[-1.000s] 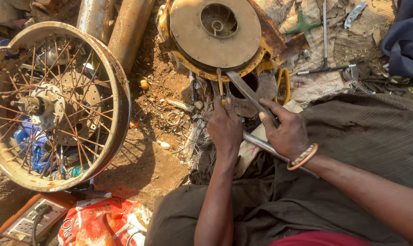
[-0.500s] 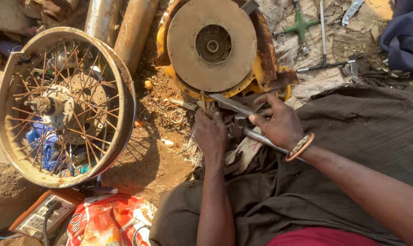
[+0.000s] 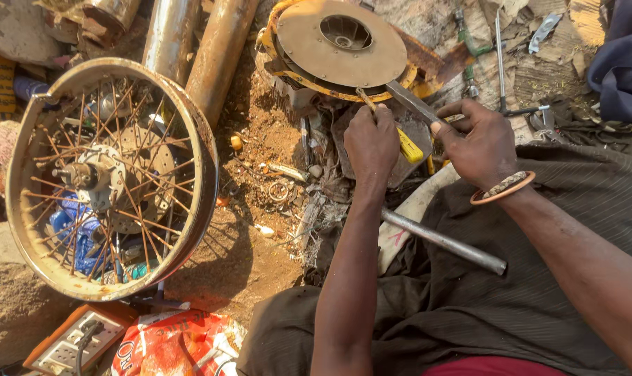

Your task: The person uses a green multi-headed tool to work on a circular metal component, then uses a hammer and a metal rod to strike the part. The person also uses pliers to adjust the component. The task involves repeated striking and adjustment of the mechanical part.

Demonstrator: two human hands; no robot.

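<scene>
The person sits on the bare dirt ground (image 3: 260, 257), legs under a dark brown cloth (image 3: 539, 292), working at a round metal disc (image 3: 340, 45) set in a yellow-painted housing (image 3: 413, 69) just in front of them. The left hand (image 3: 372, 143) is curled shut around a yellow-handled screwdriver (image 3: 408, 145), whose shaft points up toward the lower rim of the disc; the yellow handle sticks out to the right of the fist. The right hand (image 3: 478, 143), with an orange bangle (image 3: 503, 188) on its wrist, is closed around a flat grey metal tool (image 3: 417, 104) that slants up and left to the edge of the disc, right beside the screwdriver's tip. Whether either tip actually touches the disc is hard to tell from here.

A steel rod (image 3: 445, 241) lies across the lap beneath the forearms, running down to the right. To the left, well apart from the hands, a rusty spoked wheel (image 3: 114, 177) with its hub sits tilted on the dirt, blue scraps showing through the spokes. Two rusty pipes (image 3: 190, 52) lie above it. An orange plastic bag (image 3: 176, 345) and an orange-edged socket strip (image 3: 72, 341) lie near the bottom left. Small rings and bits of scrap litter the ground between wheel and disc.
</scene>
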